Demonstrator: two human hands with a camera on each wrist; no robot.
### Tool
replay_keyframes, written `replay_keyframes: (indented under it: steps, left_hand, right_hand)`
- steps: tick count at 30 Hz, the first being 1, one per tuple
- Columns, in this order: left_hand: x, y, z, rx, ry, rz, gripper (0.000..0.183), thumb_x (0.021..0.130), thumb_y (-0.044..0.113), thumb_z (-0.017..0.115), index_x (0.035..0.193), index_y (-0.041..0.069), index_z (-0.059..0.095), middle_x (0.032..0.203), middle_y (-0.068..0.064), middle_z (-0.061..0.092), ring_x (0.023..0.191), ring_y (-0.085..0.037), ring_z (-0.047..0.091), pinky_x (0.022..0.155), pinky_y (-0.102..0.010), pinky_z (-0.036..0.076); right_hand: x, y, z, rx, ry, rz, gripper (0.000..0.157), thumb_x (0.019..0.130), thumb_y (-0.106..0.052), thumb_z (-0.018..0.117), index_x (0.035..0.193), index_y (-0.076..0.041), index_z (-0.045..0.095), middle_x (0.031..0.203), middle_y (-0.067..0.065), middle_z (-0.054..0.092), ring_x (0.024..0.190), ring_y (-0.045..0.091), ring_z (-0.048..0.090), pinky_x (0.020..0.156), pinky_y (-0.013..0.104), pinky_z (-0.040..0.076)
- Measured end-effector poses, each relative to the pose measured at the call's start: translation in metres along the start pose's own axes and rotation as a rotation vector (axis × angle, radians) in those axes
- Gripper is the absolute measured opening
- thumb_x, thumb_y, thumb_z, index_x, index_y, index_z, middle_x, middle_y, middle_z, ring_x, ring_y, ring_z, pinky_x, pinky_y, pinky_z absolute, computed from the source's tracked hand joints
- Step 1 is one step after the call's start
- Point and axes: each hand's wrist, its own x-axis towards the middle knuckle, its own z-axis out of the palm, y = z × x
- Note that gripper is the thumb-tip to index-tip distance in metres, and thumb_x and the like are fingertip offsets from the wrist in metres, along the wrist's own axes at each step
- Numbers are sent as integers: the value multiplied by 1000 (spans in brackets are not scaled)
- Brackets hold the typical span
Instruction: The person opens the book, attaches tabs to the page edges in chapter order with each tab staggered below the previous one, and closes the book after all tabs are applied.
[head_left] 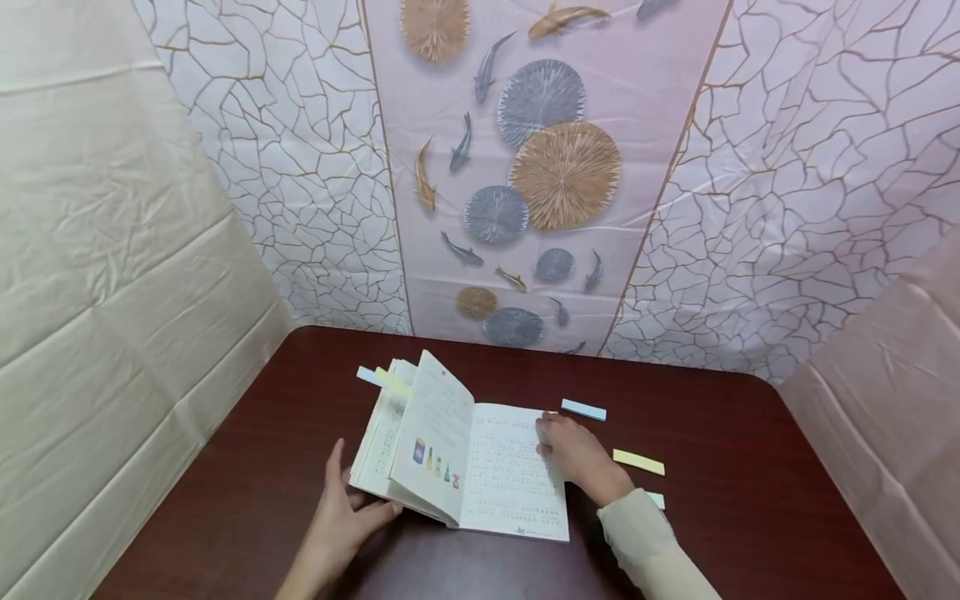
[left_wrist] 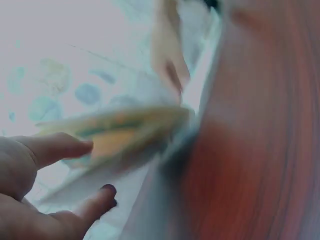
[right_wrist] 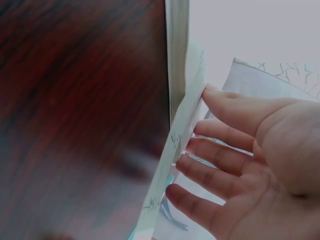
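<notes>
An open book (head_left: 513,475) lies on the table, its right page flat and printed with lines of text. On the left side a leaf (head_left: 435,442) with small coloured bottle pictures stands raised over the other pages. A blue tab (head_left: 368,376) and a yellow tab (head_left: 393,382) stick out at the top left. My left hand (head_left: 345,512) is at the book's lower left corner, thumb and fingers spread; the left wrist view is blurred. My right hand (head_left: 573,450) rests its fingertips on the right page near its outer edge, with fingers extended in the right wrist view.
Right of the book lie a blue sticky strip (head_left: 583,409), a yellow strip (head_left: 638,462) and a pale strip (head_left: 656,500) partly hidden by the right arm. The dark red table (head_left: 247,467) meets patterned cloth (head_left: 330,275) at the back and sides.
</notes>
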Motion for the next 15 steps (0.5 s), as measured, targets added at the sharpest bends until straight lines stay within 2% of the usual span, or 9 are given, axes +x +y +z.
replay_keyframes:
  steps: [2, 5, 6, 8, 11, 13, 15]
  left_hand:
    - [-3, 3, 11, -192, -14, -15, 133, 81, -9, 82, 166, 13, -19, 153, -40, 41, 128, -47, 61, 94, -38, 59]
    - [-7, 8, 33, -298, 32, 15, 139, 80, -9, 85, 167, 21, -19, 154, -36, 43, 126, -40, 63, 93, -32, 58]
    - [-8, 10, 41, -301, 49, 38, 139, 79, -8, 86, 167, 22, -17, 156, -34, 42, 126, -39, 63, 94, -31, 58]
    - [-10, 11, 56, -282, 78, 79, 130, 79, -6, 88, 169, 17, -2, 154, -33, 45, 126, -39, 63, 93, -30, 58]
    - [-10, 12, 75, -234, 85, 134, 103, 86, -4, 83, 165, 8, 19, 154, -31, 47, 131, -41, 60, 94, -31, 58]
    - [-10, 14, 85, -193, 72, 168, 86, 94, -5, 74, 164, 4, 24, 154, -33, 47, 133, -44, 58, 95, -34, 58]
    - [-11, 15, 92, -149, 41, 195, 81, 100, -4, 65, 167, 4, 19, 156, -35, 43, 137, -47, 53, 100, -37, 56]
  right_hand:
    - [-1, 1, -1, -9, 3, -2, 20, 96, -7, 77, 84, -13, 63, 126, 18, 70, 102, 33, 70, 75, 39, 53]
    - [-2, 3, -4, 7, 6, -5, 19, 96, -6, 77, 84, -12, 63, 132, 21, 68, 112, 37, 68, 78, 42, 55]
    - [-2, 4, -5, 18, 5, -5, 16, 97, -6, 76, 86, -12, 65, 135, 22, 67, 117, 39, 67, 81, 43, 55]
    - [-3, 6, -6, 68, -8, 4, 15, 100, -5, 72, 88, -11, 64, 140, 24, 64, 122, 40, 65, 83, 45, 55]
    - [-4, 10, -6, 156, -39, 23, 15, 105, -6, 63, 91, -11, 63, 151, 26, 55, 135, 42, 56, 88, 47, 54]
    - [-5, 12, -7, 222, -61, 40, 15, 108, -6, 57, 95, -10, 64, 157, 26, 49, 141, 43, 51, 91, 48, 53]
    - [-7, 13, -8, 272, -75, 50, 16, 110, -8, 54, 112, -3, 69, 161, 26, 44, 148, 42, 43, 102, 52, 51]
